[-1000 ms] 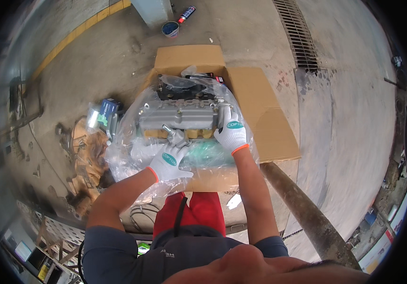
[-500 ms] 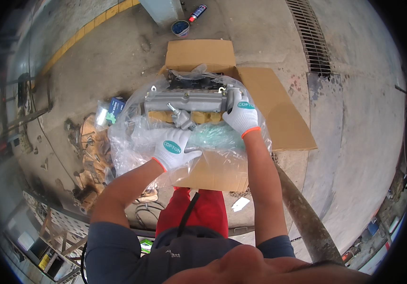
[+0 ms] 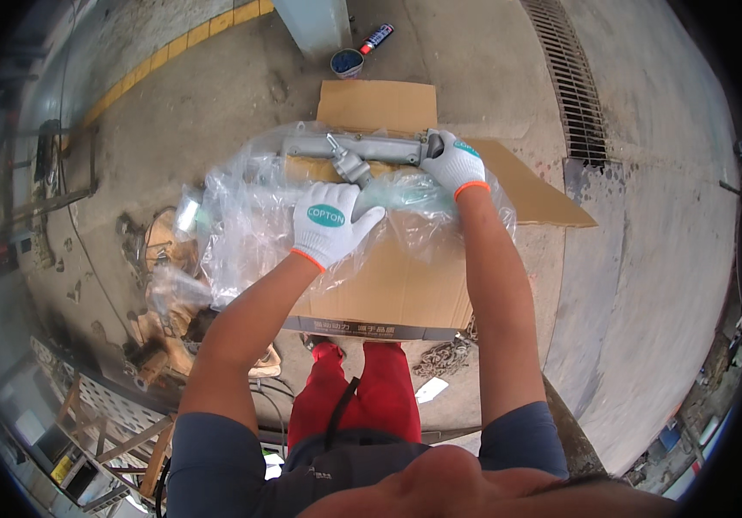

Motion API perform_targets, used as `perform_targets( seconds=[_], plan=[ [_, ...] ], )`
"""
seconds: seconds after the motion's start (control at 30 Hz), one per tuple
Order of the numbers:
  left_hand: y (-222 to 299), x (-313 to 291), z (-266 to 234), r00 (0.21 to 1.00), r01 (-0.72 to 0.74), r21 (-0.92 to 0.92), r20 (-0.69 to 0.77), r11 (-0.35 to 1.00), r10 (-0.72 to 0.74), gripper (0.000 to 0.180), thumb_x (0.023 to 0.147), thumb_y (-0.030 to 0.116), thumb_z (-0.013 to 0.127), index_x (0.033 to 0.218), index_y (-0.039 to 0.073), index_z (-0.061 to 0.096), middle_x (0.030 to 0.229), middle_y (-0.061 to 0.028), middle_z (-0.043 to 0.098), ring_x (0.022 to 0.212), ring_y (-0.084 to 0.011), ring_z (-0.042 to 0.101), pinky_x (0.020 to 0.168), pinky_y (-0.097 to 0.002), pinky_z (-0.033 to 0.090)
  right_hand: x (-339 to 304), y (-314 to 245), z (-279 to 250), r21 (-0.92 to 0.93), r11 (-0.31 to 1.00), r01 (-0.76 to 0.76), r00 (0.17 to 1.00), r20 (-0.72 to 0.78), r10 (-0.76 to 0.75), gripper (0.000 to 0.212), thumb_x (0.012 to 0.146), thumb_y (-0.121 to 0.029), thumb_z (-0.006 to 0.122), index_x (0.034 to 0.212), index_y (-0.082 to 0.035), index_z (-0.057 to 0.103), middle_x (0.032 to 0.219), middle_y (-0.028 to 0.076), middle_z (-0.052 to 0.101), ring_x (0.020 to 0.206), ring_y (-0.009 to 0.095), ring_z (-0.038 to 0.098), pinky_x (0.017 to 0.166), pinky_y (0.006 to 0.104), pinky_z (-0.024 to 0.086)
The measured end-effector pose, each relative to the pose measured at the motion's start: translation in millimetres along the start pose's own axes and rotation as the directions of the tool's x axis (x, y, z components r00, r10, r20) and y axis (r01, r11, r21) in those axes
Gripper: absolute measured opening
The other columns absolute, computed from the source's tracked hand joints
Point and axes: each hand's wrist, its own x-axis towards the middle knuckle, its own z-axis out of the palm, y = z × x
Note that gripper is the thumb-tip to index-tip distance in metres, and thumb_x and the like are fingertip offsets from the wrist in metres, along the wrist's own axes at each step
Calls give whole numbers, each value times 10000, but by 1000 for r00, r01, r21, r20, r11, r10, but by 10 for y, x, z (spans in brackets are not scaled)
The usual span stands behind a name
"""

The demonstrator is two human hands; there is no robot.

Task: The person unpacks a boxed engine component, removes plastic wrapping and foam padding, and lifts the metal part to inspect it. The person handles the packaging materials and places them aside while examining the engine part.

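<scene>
Fingers on the left hand (image 3: 331, 223) are lying close together, pointing away from the body, with the thumb spreading out to the right; whether the tips are pinching plastic or only pressing, I cannot tell. On the right hand (image 3: 457, 166), fingers and thumb are curling around the engine's right end. Both hands are wearing white gloves.

Handling this well probably means minding the open cardboard box (image 3: 380, 289) first, so its flaps aren't catching a forearm. The loose plastic bag (image 3: 250, 224) is bunching under the left palm and may slip, so that hand would be better bearing on something solid beneath. The small metal fitting (image 3: 351, 164) is sticking up just beyond the left fingers and is looking like a poor handle.

The engine (image 3: 380, 149) is lying in the bag, between the box's far flap and near panel; how deep it is sitting I cannot tell. Its long top is showing dull silver-grey and ridged. Yellowish-brown patches (image 3: 309, 167) are showing along the near side, and a thin bright rod (image 3: 333, 143) is poking from the fitting.
</scene>
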Motion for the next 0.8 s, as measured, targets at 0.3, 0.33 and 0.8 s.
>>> perform_targets(
  seconds=[0.3,0.33,0.8],
  plan=[
    [34,15,39,998,40,26,57,999,-41,551,969,625,666,949,77,725,962,-147,752,957,-362,688,886,-489,530,151,110,82,-67,995,-70,998,-4,70,595,920,-491,734,1316,-55,652,1243,244,758,1196,395,725,1018,475,571],
    [34,12,45,997,44,37,67,998,-46,556,973,629,657,956,77,728,968,-148,755,964,-364,690,891,-489,530,176,113,92,-64,995,-75,997,-22,73,603,911,-494,744,1340,-82,652,1233,235,764,1177,393,733,1006,470,577],
    [-73,-130,226,1000,14,-1,-5,1000,-14,493,945,551,729,1027,66,746,983,-149,759,991,-366,698,919,-495,521,688,76,324,-126,991,-36,985,-174,14,484,974,-511,698,1229,-103,646,1187,235,733,1072,423,751,907,528,600]
  ],
)
